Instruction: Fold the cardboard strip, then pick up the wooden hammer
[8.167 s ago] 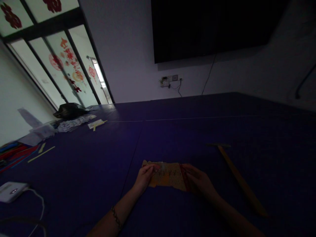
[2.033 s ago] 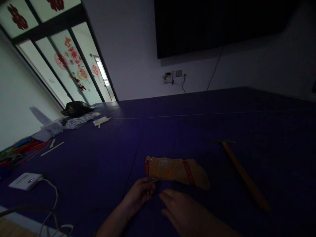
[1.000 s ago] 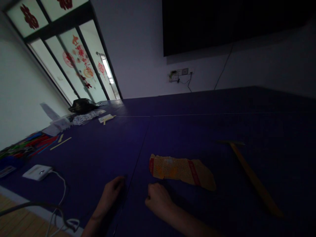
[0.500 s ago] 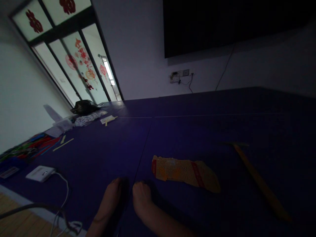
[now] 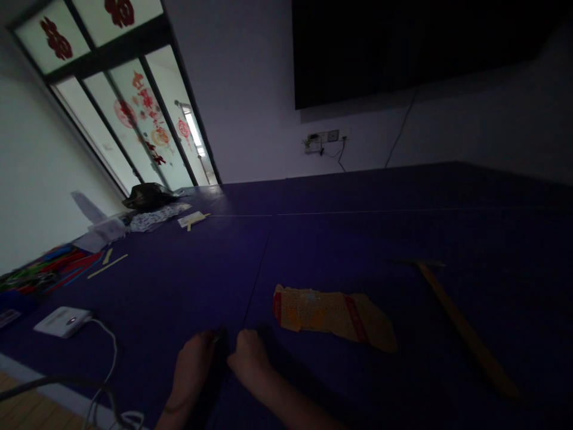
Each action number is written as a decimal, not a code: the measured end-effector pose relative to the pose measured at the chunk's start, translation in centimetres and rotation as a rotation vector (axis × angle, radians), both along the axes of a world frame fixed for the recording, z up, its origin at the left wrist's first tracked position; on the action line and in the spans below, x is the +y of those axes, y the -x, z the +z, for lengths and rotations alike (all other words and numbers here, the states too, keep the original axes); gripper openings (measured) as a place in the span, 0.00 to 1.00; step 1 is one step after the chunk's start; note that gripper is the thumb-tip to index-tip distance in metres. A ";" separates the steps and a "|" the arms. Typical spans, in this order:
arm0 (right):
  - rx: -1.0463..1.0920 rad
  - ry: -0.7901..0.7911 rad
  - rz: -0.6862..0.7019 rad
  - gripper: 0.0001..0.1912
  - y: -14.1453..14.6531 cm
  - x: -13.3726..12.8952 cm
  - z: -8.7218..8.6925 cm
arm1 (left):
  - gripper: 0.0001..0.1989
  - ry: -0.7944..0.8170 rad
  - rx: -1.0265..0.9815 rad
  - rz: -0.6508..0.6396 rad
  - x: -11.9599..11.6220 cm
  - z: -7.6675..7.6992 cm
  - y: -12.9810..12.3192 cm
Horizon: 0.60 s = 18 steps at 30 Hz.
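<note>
Both curled shut, left hand (image 5: 192, 363) and right hand (image 5: 250, 359) now off the brown packet (image 5: 332, 315), contents unclear.

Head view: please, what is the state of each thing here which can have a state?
Left hand: fingers curled, grip unclear
Right hand: fingers curled in, contents hidden
Brown patterned piece: lying down, not held
Wooden-handled tool: lying down, not held
White device: white cable attached
Black bag: crumpled
Television: screen dark
</note>
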State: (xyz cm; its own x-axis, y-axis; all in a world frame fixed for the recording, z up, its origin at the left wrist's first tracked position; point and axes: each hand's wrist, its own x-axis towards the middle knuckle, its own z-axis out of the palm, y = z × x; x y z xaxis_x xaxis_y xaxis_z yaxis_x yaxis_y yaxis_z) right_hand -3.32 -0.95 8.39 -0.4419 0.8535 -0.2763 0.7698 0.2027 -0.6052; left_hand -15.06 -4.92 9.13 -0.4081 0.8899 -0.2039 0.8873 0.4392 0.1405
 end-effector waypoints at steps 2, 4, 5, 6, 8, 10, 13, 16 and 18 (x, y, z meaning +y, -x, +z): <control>0.062 0.023 -0.026 0.15 0.9 -0.5 -0.4 | 0.16 -0.002 -0.017 0.027 -0.2 0.2 -0.1; 0.103 0.038 -0.048 0.14 1.8 -0.8 -0.8 | 0.16 -0.004 -0.024 0.045 -0.5 0.1 -0.2; 0.117 0.040 -0.057 0.14 2.3 -1.0 -1.0 | 0.16 -0.008 -0.017 0.051 -0.6 -0.1 -0.2; 0.129 0.037 -0.064 0.14 2.7 -1.1 -1.2 | 0.16 -0.017 -0.011 0.053 -0.7 -0.2 -0.3; 0.154 0.032 -0.070 0.15 3.3 -1.1 -1.4 | 0.17 -0.037 -0.007 0.053 -0.8 -0.5 -0.3; 0.178 0.036 -0.070 0.16 3.7 -1.1 -1.5 | 0.17 -0.065 -0.030 0.049 -0.9 -0.8 -0.3; 0.197 0.042 -0.079 0.17 4.0 -1.0 -1.6 | 0.17 -0.106 -0.103 0.018 -1.1 -0.8 -0.3; 0.195 0.038 -0.099 0.18 4.0 -1.1 -1.5 | 0.18 -0.139 -0.155 -0.006 -1.1 -0.8 -0.3; 0.193 0.035 -0.104 0.19 4.0 -1.1 -1.3 | 0.18 -0.163 -0.177 -0.009 -1.2 -0.9 -0.2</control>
State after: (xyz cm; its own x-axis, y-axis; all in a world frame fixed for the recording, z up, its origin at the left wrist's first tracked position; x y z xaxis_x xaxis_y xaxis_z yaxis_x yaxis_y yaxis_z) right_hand -7.28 -2.08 7.09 -0.3995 0.8885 -0.2258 0.6549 0.1043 -0.7485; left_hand -14.85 -6.10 8.18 -0.3705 0.9204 -0.1249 0.8466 0.3900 0.3623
